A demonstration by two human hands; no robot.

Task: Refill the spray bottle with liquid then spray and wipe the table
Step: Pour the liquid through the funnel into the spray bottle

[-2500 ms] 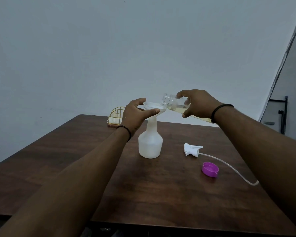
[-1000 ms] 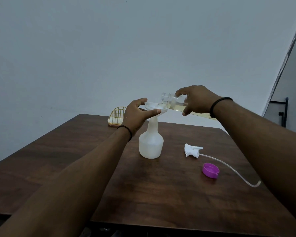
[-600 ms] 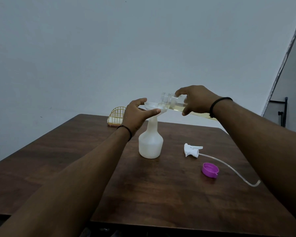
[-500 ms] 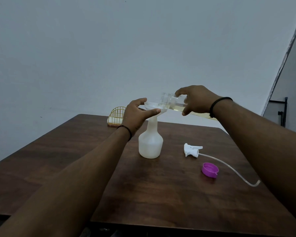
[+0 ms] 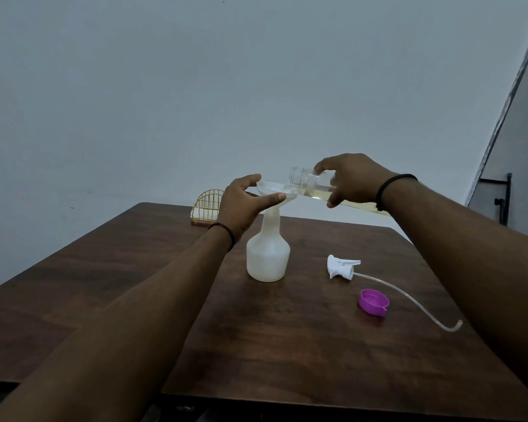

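Left hand (image 5: 241,205) grips funnel (image 5: 273,191) seated in spray bottle (image 5: 268,254). Right hand (image 5: 352,179) grasps clear bottle (image 5: 310,185), tilted, mouth over funnel.

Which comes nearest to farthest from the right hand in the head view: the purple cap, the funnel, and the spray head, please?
From the right hand:
1. Funnel, just to its left on the bottle.
2. Spray head, lying on the table below.
3. Purple cap, nearer the table's front edge.

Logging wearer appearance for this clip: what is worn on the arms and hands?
Both forearms are bare, with no sleeves or gloves in view. The left hand has a thin dark beaded band at its wrist; the right hand has a thin black band at its wrist.
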